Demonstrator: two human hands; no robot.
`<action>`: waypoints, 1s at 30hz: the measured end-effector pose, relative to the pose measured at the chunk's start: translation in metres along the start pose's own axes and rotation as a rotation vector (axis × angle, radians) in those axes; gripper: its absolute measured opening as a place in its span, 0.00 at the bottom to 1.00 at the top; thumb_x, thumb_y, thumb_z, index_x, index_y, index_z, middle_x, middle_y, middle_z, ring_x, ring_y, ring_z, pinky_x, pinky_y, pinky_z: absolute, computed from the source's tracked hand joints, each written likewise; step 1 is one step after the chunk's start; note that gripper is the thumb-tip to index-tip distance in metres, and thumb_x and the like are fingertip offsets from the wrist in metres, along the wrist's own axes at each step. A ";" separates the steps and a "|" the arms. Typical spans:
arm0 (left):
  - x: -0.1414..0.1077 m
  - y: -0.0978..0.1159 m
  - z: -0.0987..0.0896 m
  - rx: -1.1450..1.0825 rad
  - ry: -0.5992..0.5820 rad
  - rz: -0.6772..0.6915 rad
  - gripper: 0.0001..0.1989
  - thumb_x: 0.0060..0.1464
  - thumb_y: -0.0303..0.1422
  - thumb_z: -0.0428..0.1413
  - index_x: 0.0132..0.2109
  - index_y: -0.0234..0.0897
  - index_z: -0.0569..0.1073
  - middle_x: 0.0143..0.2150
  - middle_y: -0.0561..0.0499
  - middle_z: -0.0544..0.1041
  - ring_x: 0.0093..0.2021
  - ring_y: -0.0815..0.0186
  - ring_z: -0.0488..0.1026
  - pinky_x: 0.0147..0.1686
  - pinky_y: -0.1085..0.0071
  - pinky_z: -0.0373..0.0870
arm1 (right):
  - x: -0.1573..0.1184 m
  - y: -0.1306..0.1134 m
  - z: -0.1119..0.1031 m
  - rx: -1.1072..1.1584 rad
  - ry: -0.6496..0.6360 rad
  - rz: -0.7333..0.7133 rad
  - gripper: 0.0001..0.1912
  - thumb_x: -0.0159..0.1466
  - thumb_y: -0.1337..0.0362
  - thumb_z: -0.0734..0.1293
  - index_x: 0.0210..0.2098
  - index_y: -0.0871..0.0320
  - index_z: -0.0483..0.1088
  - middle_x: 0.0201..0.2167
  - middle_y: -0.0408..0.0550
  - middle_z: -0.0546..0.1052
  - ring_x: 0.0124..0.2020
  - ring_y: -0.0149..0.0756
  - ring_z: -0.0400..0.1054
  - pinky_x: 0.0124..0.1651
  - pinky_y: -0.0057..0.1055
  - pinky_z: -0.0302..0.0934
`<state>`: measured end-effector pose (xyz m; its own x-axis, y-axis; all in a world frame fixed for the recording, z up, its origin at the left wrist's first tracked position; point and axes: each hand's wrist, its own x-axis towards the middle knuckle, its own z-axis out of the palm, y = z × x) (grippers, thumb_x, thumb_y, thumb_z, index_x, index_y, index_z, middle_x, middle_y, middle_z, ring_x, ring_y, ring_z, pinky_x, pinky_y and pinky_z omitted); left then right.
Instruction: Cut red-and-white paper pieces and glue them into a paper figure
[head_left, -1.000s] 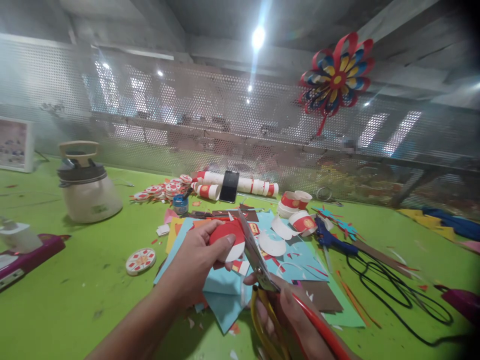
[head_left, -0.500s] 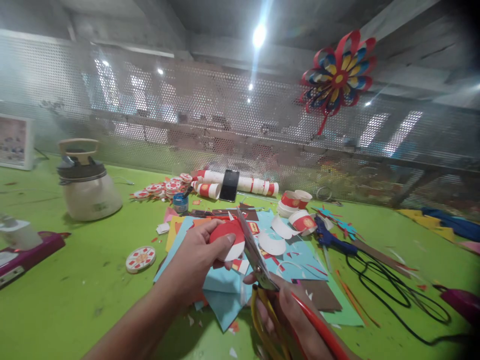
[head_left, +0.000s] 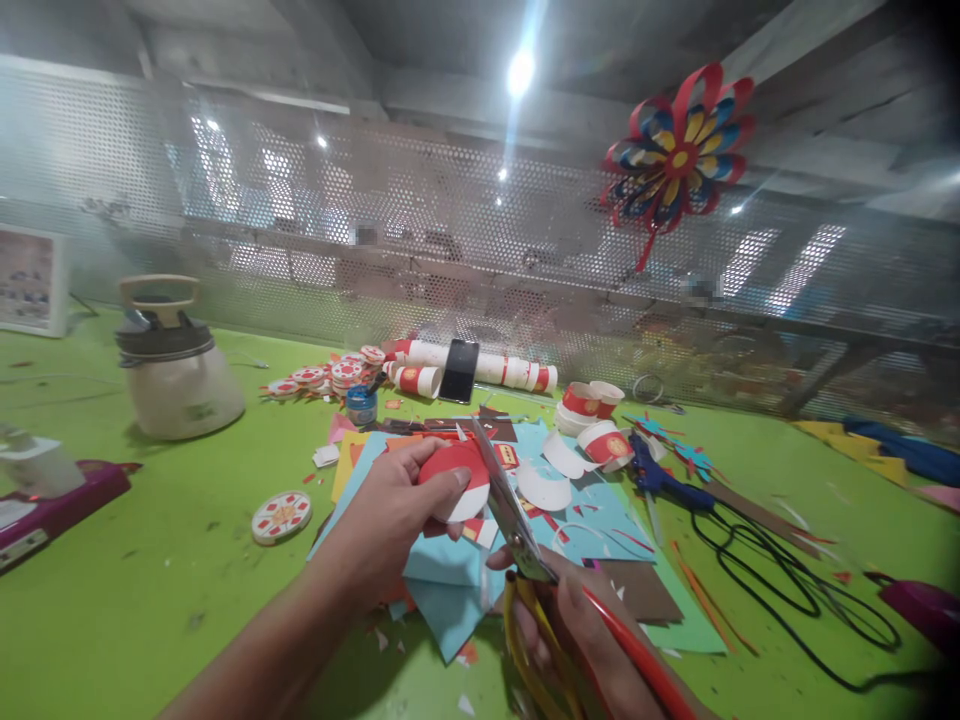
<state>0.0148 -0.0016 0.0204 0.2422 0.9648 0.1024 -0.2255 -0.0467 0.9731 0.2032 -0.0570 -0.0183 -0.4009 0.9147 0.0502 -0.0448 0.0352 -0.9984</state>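
Observation:
Between its thumb and fingers, my left hand (head_left: 405, 500) pinches a round red and white paper piece (head_left: 454, 478). My right hand (head_left: 577, 630) is wrapped round the handles of a pair of scissors (head_left: 510, 510), one yellow and one red. The scissor blades point up and away, nearly closed, along the right edge of the paper piece. Beneath both hands lie light blue paper sheets (head_left: 442, 600). Curved white paper pieces (head_left: 544, 487) rest just right of the blades.
A decorated disc (head_left: 281, 517) and a jug (head_left: 180, 385) stand on the left. Behind are a phone (head_left: 459, 370), a blue jar (head_left: 361, 404) and white tubes (head_left: 495, 368). On the right lies a blue glue gun (head_left: 667, 478) with a looped black cable (head_left: 757, 570).

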 end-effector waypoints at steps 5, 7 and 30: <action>-0.001 0.000 0.002 -0.035 0.020 -0.014 0.07 0.51 0.34 0.58 0.36 0.34 0.71 0.25 0.55 0.71 0.21 0.74 0.62 0.19 0.79 0.60 | 0.000 0.001 0.001 0.035 -0.006 0.012 0.31 0.59 0.35 0.57 0.43 0.54 0.68 0.20 0.39 0.62 0.17 0.27 0.51 0.19 0.27 0.45; -0.001 0.002 0.004 -0.038 0.032 -0.016 0.07 0.51 0.34 0.59 0.36 0.34 0.72 0.24 0.55 0.71 0.21 0.74 0.62 0.19 0.79 0.61 | 0.000 0.002 0.001 0.043 -0.010 0.008 0.31 0.60 0.35 0.56 0.44 0.55 0.67 0.20 0.39 0.62 0.17 0.27 0.50 0.19 0.26 0.44; -0.001 0.002 0.000 -0.022 -0.006 -0.027 0.06 0.52 0.33 0.57 0.37 0.35 0.73 0.25 0.55 0.71 0.22 0.73 0.63 0.20 0.79 0.62 | 0.003 0.002 -0.002 -0.019 0.008 0.028 0.32 0.58 0.34 0.58 0.44 0.56 0.68 0.16 0.37 0.62 0.14 0.25 0.49 0.18 0.25 0.45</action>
<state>0.0145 -0.0030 0.0220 0.2542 0.9640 0.0775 -0.2396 -0.0148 0.9708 0.2037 -0.0537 -0.0204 -0.3944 0.9187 0.0219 -0.0164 0.0168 -0.9997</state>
